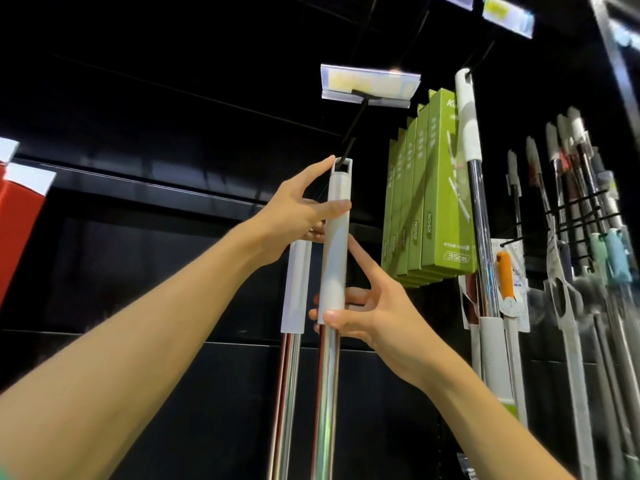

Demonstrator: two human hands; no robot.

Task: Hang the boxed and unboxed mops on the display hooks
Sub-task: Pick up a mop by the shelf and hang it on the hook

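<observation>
Dark shop display | both hands grip mop handle | loop barely on hook: could slip off

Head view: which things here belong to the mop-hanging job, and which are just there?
Job: front mop, gripped by left hand and right hand; second mop behind it; hook; green boxes; hung mop.

Just there: price tag; orange tool; red pack; right-side handles.
</observation>
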